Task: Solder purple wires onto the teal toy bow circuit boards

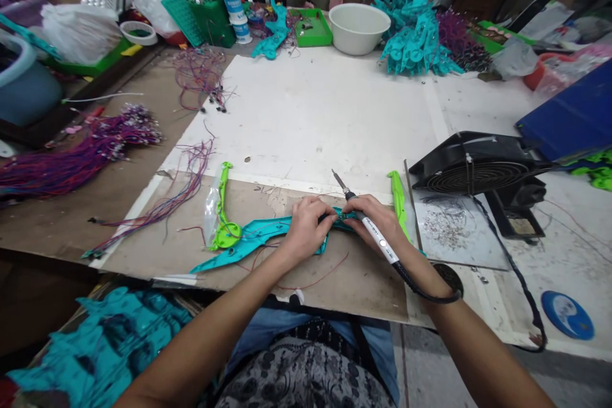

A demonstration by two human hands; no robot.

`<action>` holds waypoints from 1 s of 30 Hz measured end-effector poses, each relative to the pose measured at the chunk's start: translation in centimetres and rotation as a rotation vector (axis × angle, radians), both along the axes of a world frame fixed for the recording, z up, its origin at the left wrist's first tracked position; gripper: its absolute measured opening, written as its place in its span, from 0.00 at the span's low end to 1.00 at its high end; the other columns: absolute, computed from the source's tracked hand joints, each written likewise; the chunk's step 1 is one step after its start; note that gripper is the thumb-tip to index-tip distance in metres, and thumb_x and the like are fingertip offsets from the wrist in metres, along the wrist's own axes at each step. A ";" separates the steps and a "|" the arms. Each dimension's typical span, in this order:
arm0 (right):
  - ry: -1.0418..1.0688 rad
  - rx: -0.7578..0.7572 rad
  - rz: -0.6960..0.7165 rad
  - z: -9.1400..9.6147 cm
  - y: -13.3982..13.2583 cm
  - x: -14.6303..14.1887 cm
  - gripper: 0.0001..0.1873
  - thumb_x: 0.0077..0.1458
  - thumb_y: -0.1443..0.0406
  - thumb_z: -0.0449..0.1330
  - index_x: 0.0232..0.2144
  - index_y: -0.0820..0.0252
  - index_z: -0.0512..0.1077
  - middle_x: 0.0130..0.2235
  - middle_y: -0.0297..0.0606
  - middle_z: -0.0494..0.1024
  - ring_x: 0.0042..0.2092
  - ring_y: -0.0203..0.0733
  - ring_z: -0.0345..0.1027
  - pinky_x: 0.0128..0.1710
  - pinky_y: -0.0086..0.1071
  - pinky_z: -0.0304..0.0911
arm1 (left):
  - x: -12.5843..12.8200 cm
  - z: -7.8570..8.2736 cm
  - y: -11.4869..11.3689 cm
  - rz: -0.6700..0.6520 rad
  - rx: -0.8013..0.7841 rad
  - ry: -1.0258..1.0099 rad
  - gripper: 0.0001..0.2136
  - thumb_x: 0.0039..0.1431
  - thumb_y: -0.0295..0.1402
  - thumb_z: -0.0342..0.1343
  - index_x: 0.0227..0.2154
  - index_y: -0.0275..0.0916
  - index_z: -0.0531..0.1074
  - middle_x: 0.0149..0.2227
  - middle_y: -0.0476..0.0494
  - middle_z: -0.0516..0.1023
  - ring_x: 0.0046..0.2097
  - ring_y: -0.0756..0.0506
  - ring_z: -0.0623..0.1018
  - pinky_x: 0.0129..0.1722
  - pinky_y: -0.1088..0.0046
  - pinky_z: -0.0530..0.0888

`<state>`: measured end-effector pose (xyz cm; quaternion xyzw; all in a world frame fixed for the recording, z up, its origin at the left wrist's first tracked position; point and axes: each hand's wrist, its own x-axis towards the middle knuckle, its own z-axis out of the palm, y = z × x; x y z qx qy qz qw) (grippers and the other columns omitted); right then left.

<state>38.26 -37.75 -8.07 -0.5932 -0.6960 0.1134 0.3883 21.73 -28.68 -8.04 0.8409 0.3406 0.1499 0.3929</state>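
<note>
In the head view a teal plastic shell (265, 229), long and bow-shaped, lies across the near table with thin red wires along it. My left hand (308, 226) is closed in a pinch over its middle; whatever the fingertips grip is too small to make out. My right hand (380, 220) holds a soldering iron (375, 236) with a white handle, its tip pointing up and away from the shell. The same hand's fingertips are at a small dark green piece on the shell. Bright green plastic parts stand at either side, one left (224, 229) and one right (398, 201).
To the right are a black fan (473, 162), a soldering stand (521, 220) and a solder-spattered board (444, 229). Wire bundles (95, 146) lie left. Teal shells are piled at lower left (109, 344) and at the back (411, 32), beside a white basin (359, 29). A person sits beyond.
</note>
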 end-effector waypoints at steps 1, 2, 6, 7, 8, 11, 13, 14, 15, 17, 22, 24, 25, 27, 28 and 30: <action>0.000 0.004 0.000 0.0 0.0 0.0 0.06 0.59 0.68 0.55 0.40 0.56 0.67 0.36 0.38 0.73 0.40 0.40 0.68 0.40 0.33 0.67 | 0.0 0.0 0.0 0.000 0.007 -0.007 0.05 0.59 0.29 0.54 0.29 0.40 0.74 0.34 0.48 0.77 0.45 0.45 0.72 0.47 0.64 0.65; -0.001 0.011 0.001 0.0 0.0 0.0 0.07 0.59 0.69 0.55 0.41 0.56 0.67 0.36 0.38 0.73 0.40 0.39 0.68 0.39 0.33 0.67 | -0.1 0.0 -0.1 0.000 0.014 -0.013 0.05 0.59 0.29 0.55 0.29 0.40 0.74 0.34 0.48 0.77 0.45 0.45 0.71 0.47 0.64 0.65; -0.011 0.032 0.003 -0.4 -0.2 -0.1 0.08 0.59 0.69 0.55 0.41 0.56 0.67 0.37 0.38 0.73 0.40 0.39 0.68 0.40 0.33 0.67 | -0.1 -0.1 -0.1 -0.018 0.052 -0.013 0.04 0.58 0.29 0.55 0.29 0.40 0.74 0.33 0.48 0.76 0.44 0.45 0.71 0.47 0.64 0.65; -0.015 0.026 0.003 -0.5 -0.2 -0.1 0.08 0.59 0.69 0.55 0.42 0.56 0.67 0.37 0.38 0.73 0.40 0.40 0.68 0.40 0.33 0.67 | -0.2 -0.1 -0.1 -0.020 0.065 -0.010 0.04 0.58 0.29 0.55 0.29 0.40 0.74 0.33 0.48 0.76 0.44 0.45 0.71 0.47 0.64 0.65; -0.017 0.020 0.003 -0.7 -0.2 -0.1 0.08 0.59 0.69 0.55 0.42 0.56 0.67 0.37 0.38 0.73 0.40 0.40 0.68 0.40 0.33 0.67 | -0.2 -0.1 -0.1 -0.018 0.076 -0.008 0.04 0.58 0.29 0.56 0.29 0.40 0.74 0.33 0.48 0.76 0.45 0.45 0.71 0.47 0.63 0.65; -0.014 0.007 0.004 -0.9 0.0 0.0 0.09 0.60 0.69 0.55 0.43 0.56 0.68 0.37 0.39 0.74 0.41 0.40 0.68 0.40 0.34 0.67 | -0.1 0.0 -0.1 -0.003 0.083 -0.007 0.04 0.57 0.28 0.56 0.28 0.40 0.74 0.32 0.48 0.76 0.45 0.44 0.71 0.47 0.64 0.64; -0.024 0.027 0.000 -0.6 0.0 0.1 0.10 0.59 0.68 0.56 0.44 0.56 0.69 0.39 0.39 0.75 0.42 0.41 0.68 0.41 0.35 0.67 | 0.0 0.1 -0.2 0.013 0.097 -0.006 0.04 0.56 0.27 0.56 0.27 0.40 0.74 0.31 0.48 0.76 0.44 0.44 0.71 0.46 0.64 0.64; -0.035 0.043 -0.009 -0.2 -0.1 0.1 0.11 0.59 0.66 0.57 0.45 0.56 0.69 0.39 0.40 0.75 0.43 0.43 0.68 0.42 0.36 0.67 | 0.0 0.1 -0.3 0.021 0.114 -0.003 0.04 0.56 0.27 0.56 0.27 0.40 0.73 0.31 0.49 0.76 0.44 0.44 0.71 0.46 0.64 0.64; -0.044 0.060 -0.028 0.2 -0.4 0.1 0.12 0.59 0.65 0.57 0.46 0.56 0.69 0.38 0.40 0.76 0.43 0.44 0.67 0.43 0.38 0.66 | 0.1 0.2 -0.4 0.029 0.134 0.002 0.04 0.56 0.27 0.57 0.27 0.40 0.73 0.31 0.49 0.77 0.44 0.44 0.71 0.46 0.63 0.63; -0.031 0.088 -0.099 1.2 -1.3 0.0 0.16 0.60 0.61 0.57 0.50 0.57 0.69 0.38 0.41 0.76 0.43 0.46 0.67 0.44 0.40 0.65 | 0.2 0.2 -0.6 0.041 0.170 0.012 0.04 0.56 0.26 0.57 0.27 0.39 0.73 0.31 0.49 0.77 0.44 0.44 0.71 0.45 0.63 0.62; 0.183 0.127 -0.297 2.7 -5.2 -1.2 0.09 0.56 0.67 0.60 0.41 0.57 0.73 0.38 0.38 0.76 0.39 0.41 0.71 0.41 0.35 0.65 | 0.5 -0.2 -1.2 0.044 0.271 0.038 0.04 0.56 0.27 0.56 0.27 0.38 0.72 0.32 0.48 0.77 0.43 0.43 0.70 0.43 0.63 0.62; 0.222 0.130 -0.345 2.6 -6.3 -1.7 0.09 0.54 0.72 0.60 0.37 0.56 0.73 0.34 0.34 0.76 0.36 0.38 0.71 0.39 0.32 0.66 | 0.6 -0.4 -1.4 0.031 0.312 0.055 0.04 0.57 0.27 0.56 0.27 0.38 0.72 0.32 0.47 0.77 0.43 0.43 0.70 0.43 0.62 0.62; 0.229 0.127 -0.358 2.4 -6.6 -1.9 0.10 0.54 0.74 0.59 0.36 0.56 0.73 0.34 0.34 0.77 0.36 0.38 0.71 0.40 0.32 0.66 | 0.6 -0.5 -1.4 0.025 0.327 0.063 0.04 0.57 0.27 0.56 0.27 0.38 0.72 0.32 0.47 0.77 0.43 0.43 0.70 0.43 0.62 0.61; 0.236 0.118 -0.360 2.1 -6.9 -2.0 0.11 0.54 0.75 0.58 0.37 0.56 0.73 0.35 0.34 0.77 0.37 0.37 0.71 0.41 0.32 0.66 | 0.6 -0.6 -1.5 0.016 0.346 0.074 0.04 0.58 0.27 0.56 0.28 0.38 0.72 0.32 0.46 0.77 0.43 0.42 0.70 0.43 0.62 0.61; 0.240 0.109 -0.350 1.9 -6.9 -2.0 0.11 0.55 0.75 0.58 0.38 0.56 0.73 0.35 0.34 0.77 0.37 0.37 0.72 0.41 0.32 0.66 | 0.6 -0.6 -1.5 0.014 0.351 0.076 0.04 0.58 0.27 0.56 0.28 0.39 0.72 0.32 0.47 0.77 0.43 0.42 0.70 0.43 0.62 0.61; 0.253 0.090 -0.318 1.8 -6.7 -2.0 0.11 0.55 0.75 0.57 0.37 0.57 0.74 0.34 0.34 0.77 0.36 0.37 0.71 0.40 0.32 0.66 | 0.7 -0.7 -1.5 0.011 0.357 0.081 0.04 0.57 0.27 0.56 0.28 0.39 0.72 0.32 0.47 0.77 0.43 0.43 0.70 0.43 0.62 0.61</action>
